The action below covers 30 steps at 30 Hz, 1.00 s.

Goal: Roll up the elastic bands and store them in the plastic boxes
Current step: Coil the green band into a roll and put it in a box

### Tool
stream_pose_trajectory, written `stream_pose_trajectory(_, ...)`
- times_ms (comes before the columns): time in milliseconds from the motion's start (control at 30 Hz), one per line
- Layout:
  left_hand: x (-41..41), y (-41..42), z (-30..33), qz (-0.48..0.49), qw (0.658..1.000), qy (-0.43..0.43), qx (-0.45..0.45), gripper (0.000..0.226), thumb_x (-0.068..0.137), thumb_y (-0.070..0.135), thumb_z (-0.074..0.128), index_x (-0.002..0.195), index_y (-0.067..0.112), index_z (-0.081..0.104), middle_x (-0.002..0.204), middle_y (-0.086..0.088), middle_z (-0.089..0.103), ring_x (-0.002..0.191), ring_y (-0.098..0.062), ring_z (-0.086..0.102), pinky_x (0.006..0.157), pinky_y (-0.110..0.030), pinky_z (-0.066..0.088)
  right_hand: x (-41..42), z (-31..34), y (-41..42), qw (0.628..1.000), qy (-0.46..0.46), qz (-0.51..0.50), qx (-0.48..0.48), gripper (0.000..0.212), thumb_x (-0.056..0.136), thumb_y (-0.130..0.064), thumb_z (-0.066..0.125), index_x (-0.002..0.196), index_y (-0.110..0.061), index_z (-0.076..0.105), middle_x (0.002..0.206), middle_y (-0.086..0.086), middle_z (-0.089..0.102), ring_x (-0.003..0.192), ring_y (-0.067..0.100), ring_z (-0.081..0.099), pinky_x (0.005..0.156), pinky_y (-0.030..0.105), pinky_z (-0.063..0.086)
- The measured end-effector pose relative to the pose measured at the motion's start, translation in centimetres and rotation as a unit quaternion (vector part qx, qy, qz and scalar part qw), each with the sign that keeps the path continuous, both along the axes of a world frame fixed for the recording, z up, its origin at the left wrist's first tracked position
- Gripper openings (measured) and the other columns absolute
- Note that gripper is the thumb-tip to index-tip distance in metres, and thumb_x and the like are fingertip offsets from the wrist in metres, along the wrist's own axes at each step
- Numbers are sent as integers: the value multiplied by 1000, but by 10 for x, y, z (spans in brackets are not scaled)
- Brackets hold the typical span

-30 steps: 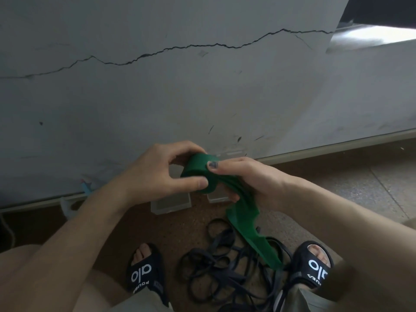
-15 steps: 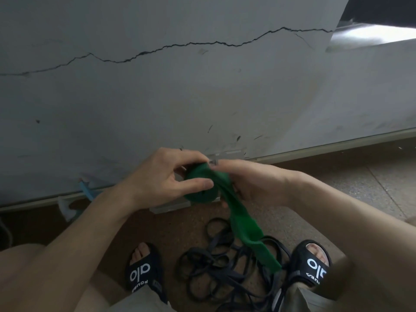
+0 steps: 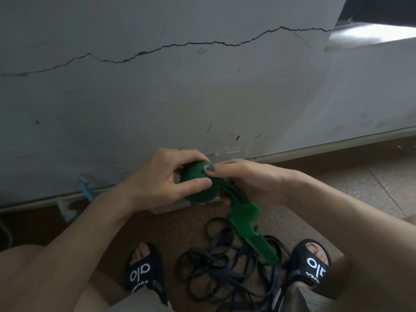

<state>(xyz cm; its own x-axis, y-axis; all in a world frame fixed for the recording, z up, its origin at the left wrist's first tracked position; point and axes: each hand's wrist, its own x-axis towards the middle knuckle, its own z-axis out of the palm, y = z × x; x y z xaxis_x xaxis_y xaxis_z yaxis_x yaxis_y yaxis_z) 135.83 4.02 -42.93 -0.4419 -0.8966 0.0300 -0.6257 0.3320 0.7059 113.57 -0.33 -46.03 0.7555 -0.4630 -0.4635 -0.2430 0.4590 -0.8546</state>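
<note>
We see the left hand [image 3: 155, 183] curled around the green band's [image 3: 198, 188] roll, the right hand [image 3: 245, 181] pinching its tail above dark bands [image 3: 225, 271] on the floor [image 3: 180, 230].

Band roll [image 3: 198, 188] between 2 hands, above band pile [image 3: 227, 262] between sandals [image 3: 144, 269]
</note>
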Motion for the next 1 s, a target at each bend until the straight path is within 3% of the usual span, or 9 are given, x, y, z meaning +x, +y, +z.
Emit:
stream_pose_trajectory(100,-2,-2,0,-17,999,-43,7,34,83,55,69,110,33,67,95,16,70,90,-5,67,75,-30,54,6,-5,1,996,33,-44,-70,47,83,-51,74,103,-8,74,85,7,67,73,21,60,69,36,42)
stream_pose_trajectory(200,-6,-4,-3,-35,995,-83,-32,32,86,53,68,109,31,69,90,17,68,84,-2,63,68,-21,45,9,-10,5,986,83,-55,-131,59,75,-66,75,106,-15,77,102,15,78,100,39,72,82,45,52)
stream_pose_trajectory(333,-3,-2,-2,-14,999,-32,-37,34,87,51,69,111,27,70,96,15,71,88,-7,68,74,-34,55,2,-7,-2,998,22,-7,-51,56,89,-59,67,125,-16,71,129,22,68,118,39,63,111,61,40)
stream_pose_trajectory(467,-3,-2,-3,-23,997,-61,-29,38,83,58,70,112,33,67,95,18,69,90,-2,66,74,-23,52,4,-5,-1,994,49,-28,-92,45,89,-49,76,116,-13,73,109,14,75,99,28,67,88,40,47)
stream_pose_trajectory(567,-6,-2,-7,-42,993,-100,-41,37,85,60,65,111,34,67,93,19,66,88,1,61,69,-13,41,11,-9,4,975,120,-47,-182,59,78,-68,73,113,-21,74,104,1,79,98,15,74,90,29,54)
stream_pose_trajectory(667,0,-3,-5,-22,997,-56,-37,32,86,51,69,108,28,71,92,15,70,86,-4,66,71,-23,50,4,0,2,982,105,0,-157,73,75,-77,63,126,-25,66,118,-5,76,110,10,71,104,33,52)
stream_pose_trajectory(767,11,-6,-2,16,998,-54,-42,42,84,60,64,110,28,71,95,14,72,88,-5,68,74,-37,56,-7,5,-6,978,87,13,-189,58,85,-58,75,129,-22,65,117,-3,77,107,15,74,100,37,56)
stream_pose_trajectory(867,18,-8,1,39,998,-44,-37,44,84,63,62,110,29,71,95,15,72,89,-5,68,75,-40,57,-13,9,-10,928,95,-28,-360,32,85,-44,80,107,-23,70,91,-1,77,80,16,73,72,36,57)
stream_pose_trajectory(1000,18,-8,6,54,997,-13,-49,44,85,59,62,109,24,72,94,13,72,90,-7,69,74,-28,56,-16,10,-3,796,92,-41,-597,30,95,-50,66,96,-20,69,70,-6,62,60,14,59,52,29,43)
